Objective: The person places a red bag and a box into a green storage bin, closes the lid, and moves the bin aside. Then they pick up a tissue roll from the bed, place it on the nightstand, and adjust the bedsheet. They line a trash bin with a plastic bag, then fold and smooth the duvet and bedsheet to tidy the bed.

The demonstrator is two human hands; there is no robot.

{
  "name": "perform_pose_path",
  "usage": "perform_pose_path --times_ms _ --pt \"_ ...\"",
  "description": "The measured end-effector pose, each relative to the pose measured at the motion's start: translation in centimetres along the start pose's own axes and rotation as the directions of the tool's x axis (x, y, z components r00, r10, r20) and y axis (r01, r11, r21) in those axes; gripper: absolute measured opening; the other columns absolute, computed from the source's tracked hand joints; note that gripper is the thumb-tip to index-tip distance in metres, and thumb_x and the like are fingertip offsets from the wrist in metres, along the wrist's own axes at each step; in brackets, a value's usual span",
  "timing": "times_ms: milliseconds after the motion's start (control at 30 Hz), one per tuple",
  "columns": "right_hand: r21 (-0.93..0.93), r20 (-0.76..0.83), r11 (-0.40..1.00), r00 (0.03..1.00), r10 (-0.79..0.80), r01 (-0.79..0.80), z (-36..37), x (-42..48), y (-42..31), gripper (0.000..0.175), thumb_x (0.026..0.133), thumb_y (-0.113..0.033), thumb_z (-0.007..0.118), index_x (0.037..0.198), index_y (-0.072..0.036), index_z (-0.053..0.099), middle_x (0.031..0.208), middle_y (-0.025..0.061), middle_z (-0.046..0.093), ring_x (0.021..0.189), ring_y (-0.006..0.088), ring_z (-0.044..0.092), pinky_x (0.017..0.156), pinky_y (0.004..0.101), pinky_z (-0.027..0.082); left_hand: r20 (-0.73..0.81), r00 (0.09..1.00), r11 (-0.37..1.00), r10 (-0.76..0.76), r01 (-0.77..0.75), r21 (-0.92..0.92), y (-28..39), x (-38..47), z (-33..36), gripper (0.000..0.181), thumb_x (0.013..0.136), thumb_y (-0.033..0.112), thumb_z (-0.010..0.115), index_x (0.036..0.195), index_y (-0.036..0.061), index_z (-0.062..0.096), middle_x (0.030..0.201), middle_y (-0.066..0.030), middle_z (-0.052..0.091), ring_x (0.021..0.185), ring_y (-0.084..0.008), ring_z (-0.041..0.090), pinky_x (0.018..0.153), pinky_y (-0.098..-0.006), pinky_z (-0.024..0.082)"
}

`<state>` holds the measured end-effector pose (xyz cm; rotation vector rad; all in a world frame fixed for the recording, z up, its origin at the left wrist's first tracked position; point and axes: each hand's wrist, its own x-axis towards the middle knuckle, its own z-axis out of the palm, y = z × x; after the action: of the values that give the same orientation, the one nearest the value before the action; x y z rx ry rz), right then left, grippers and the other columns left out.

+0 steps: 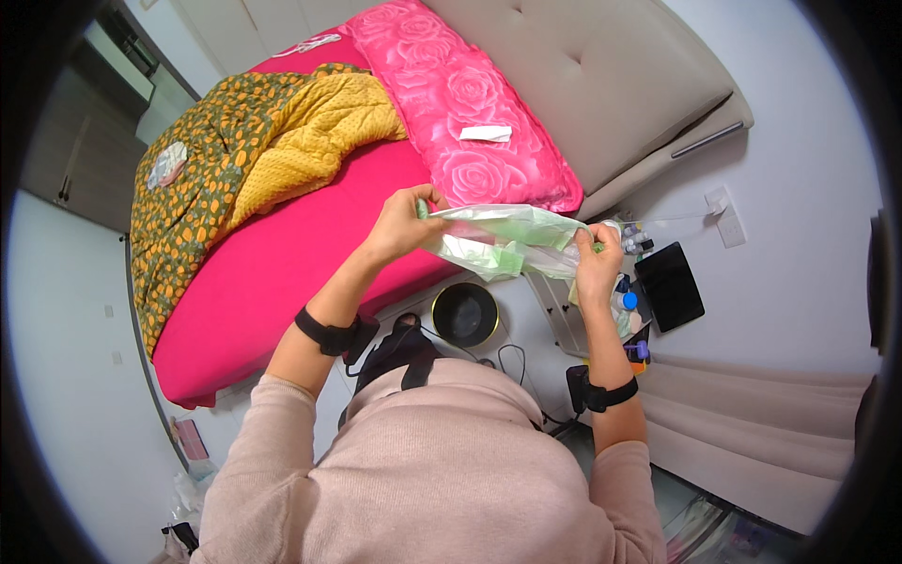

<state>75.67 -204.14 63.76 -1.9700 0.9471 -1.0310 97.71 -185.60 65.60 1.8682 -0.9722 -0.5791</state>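
A thin translucent plastic bag (507, 240) in pale green and white is stretched sideways between my two hands, in front of my chest. My left hand (409, 222) pinches its left end, with green plastic bunched by the fingers. At the other end my right hand (599, 261) grips the bag, and a bit of green plastic shows beside the thumb. Below the bag, on the tiled floor, stands a round black bin (465, 314) with a yellowish rim. Its dark inside faces up at me.
A bed with a pink sheet (338, 233), a patterned quilt (204, 162) and a rose-print pillow (472, 113) lies ahead and left. On the right, a white nightstand (557, 310) carries bottles and a black tablet-like screen (669, 287). Cables (514, 352) trail near my feet; a curtain (754, 409) hangs right.
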Motion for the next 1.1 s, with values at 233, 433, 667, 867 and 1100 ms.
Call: perform_pose_path --times_ms 233,433,667,867,1100 --pt "-0.33 -0.059 0.873 0.915 -0.398 0.359 -1.9 0.8 0.4 0.009 0.076 0.002 0.057 0.085 0.001 0.054 0.086 0.0145 0.048 0.081 0.032 0.05 0.072 0.0382 0.042 -0.422 0.906 0.998 -0.015 0.043 0.056 -2.1 1.0 0.3 0.003 0.075 0.001 0.059 0.077 0.0 0.057 0.062 -0.0105 0.057 0.059 -0.0173 0.055 0.055 -0.0316 0.043" --pt "-0.114 -0.033 0.936 0.943 0.332 -0.334 -0.8 1.6 9.4 0.01 0.081 0.002 0.051 0.091 0.001 0.053 0.084 0.0141 0.054 0.075 0.0299 0.058 0.067 0.0431 0.05 -0.48 0.872 0.944 0.093 0.077 0.321 -10.2 3.5 1.2 0.01 0.071 -0.003 0.054 0.081 0.0008 0.057 0.072 -0.0214 0.061 0.07 -0.0361 0.062 0.062 -0.041 0.047" --pt "0.272 0.211 0.843 0.884 0.418 -0.464 -0.4 9.4 2.8 0.029 0.08 0.002 0.047 0.109 0.001 0.052 0.099 0.0118 0.058 0.09 0.0215 0.057 0.08 0.0361 0.047 0.009 0.996 0.918 -0.084 0.074 0.388 -0.2 10.9 -3.7 0.019 0.078 0.014 0.051 0.076 -0.0014 0.062 0.066 -0.0191 0.062 0.058 -0.0289 0.062 0.05 -0.0408 0.048" --pt "-0.2 -0.383 0.738 0.642 -0.664 0.644 -5.0 12.5 -7.8 0.029 0.083 -0.003 0.046 0.11 0.001 0.054 0.104 0.0211 0.057 0.099 0.0301 0.055 0.086 0.0399 0.044 -0.45 0.101 0.435 0.887 -0.504 0.746 11.5 13.1 -8.9 0.025 0.072 0.004 0.05 0.095 0.0035 0.059 0.072 -0.0213 0.056 0.065 -0.04 0.055 0.055 -0.0423 0.045" --pt "-0.454 0.675 0.784 0.738 -0.007 0.422 0.2 5.8 4.3 0.025 0.081 -0.006 0.045 0.1 0.001 0.061 0.099 0.026 0.06 0.097 0.0395 0.058 0.087 0.0461 0.045 0.53 0.844 0.8 -0.081 -0.262 0.54 -9.5 12.3 -0.2 0.026 0.075 0.018 0.058 0.093 -0.0005 0.062 0.084 -0.0149 0.065 0.078 -0.0237 0.062 0.067 -0.0391 0.049"
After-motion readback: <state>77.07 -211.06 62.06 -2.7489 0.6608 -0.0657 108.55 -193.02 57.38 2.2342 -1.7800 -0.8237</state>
